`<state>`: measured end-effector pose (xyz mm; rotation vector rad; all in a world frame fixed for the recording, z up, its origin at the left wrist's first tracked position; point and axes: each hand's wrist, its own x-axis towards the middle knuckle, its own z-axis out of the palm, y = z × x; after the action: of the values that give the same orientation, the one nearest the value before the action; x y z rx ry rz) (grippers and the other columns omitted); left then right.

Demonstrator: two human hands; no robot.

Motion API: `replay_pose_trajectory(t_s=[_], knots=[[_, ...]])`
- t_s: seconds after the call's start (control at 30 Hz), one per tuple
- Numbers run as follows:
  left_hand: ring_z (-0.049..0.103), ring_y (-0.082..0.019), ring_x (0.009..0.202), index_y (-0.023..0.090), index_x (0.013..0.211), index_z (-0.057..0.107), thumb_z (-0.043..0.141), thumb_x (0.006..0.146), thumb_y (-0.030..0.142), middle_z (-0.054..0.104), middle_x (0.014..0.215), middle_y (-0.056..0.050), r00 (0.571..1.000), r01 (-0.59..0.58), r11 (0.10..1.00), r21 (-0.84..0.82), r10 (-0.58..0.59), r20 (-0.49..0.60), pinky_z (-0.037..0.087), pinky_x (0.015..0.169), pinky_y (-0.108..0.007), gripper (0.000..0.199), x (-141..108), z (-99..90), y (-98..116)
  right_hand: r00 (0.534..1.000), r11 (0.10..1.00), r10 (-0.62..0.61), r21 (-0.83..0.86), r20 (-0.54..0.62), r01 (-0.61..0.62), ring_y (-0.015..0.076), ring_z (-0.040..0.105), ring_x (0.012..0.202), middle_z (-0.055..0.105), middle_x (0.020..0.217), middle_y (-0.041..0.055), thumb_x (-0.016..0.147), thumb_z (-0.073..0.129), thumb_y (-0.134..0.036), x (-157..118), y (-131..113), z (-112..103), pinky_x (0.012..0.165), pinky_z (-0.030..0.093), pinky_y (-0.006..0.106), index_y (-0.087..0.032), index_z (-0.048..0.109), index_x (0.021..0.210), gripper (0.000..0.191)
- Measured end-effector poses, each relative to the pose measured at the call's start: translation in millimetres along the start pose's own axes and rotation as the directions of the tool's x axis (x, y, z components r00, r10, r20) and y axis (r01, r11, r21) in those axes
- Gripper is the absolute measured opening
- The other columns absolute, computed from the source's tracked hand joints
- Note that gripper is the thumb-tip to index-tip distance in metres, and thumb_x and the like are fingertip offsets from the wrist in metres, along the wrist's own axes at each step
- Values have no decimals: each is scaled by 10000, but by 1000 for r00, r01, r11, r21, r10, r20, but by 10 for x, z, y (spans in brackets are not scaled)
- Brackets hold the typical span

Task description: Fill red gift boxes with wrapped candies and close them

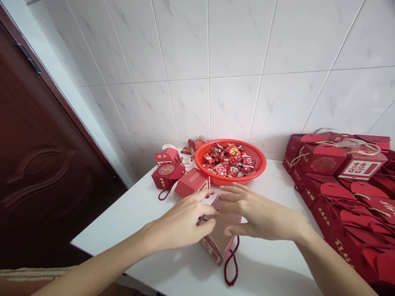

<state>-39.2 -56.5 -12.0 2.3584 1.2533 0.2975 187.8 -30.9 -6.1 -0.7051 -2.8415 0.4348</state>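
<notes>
In front of me on the white table stands a small red gift box (pixel 222 236) whose top is open, showing its pale inner walls. A dark red cord loop (pixel 232 263) hangs from its near side. My left hand (pixel 187 218) is at the box's left side, fingers curved and apart. My right hand (pixel 261 213) hovers over its right side, fingers stretched and spread, thumb pointing left. Both hands hide parts of the box, and I cannot tell whether the fingertips touch it. Just beyond stands a red basket (pixel 261 167) of wrapped candies (pixel 230 159).
Left of the basket stand several small boxes, including a dark red box (pixel 166 176) and a lighter red box (pixel 193 181). Stacked red gift boxes (pixel 327 164) with cords fill the table's right side. A tiled wall (pixel 234 107) runs behind; a brown door (pixel 55 144) is left.
</notes>
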Motion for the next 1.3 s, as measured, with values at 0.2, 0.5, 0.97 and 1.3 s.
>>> replay_pose_trajectory(t_s=[0.2,0.5,0.97,1.3], knots=[[467,-376,1329,260,1430,489,672,780,492,549,1412,-110,988,117,987,-107,-104,114,480,984,-417,714,-26,-57,-248,953,968,250,-17,170,-251,376,393,1390,448,1497,191,740,715,-632,-133,114,2,1121,300,514,-167,619,1299,734],[333,-317,1441,295,1589,98,649,826,595,271,1617,-103,967,72,882,-466,53,248,373,1105,-412,988,99,223,-636,894,923,384,-82,232,-375,396,507,1293,405,1528,206,668,760,-624,-88,195,55,1012,412,487,-182,581,1346,829],[642,-247,860,228,1100,706,417,937,524,706,936,-70,994,-31,975,218,54,-99,434,712,-300,444,754,-344,-322,827,842,519,-39,-215,-539,312,662,1040,699,1192,109,854,621,-467,-384,468,-462,849,509,417,-225,635,1265,477],[657,-254,1048,235,1179,716,560,805,212,704,1223,-47,888,-33,976,214,-69,454,489,860,-317,406,2129,-121,-182,573,796,595,510,-564,-325,185,666,722,741,879,54,765,586,-268,378,1568,-109,684,509,296,-182,675,781,125]])
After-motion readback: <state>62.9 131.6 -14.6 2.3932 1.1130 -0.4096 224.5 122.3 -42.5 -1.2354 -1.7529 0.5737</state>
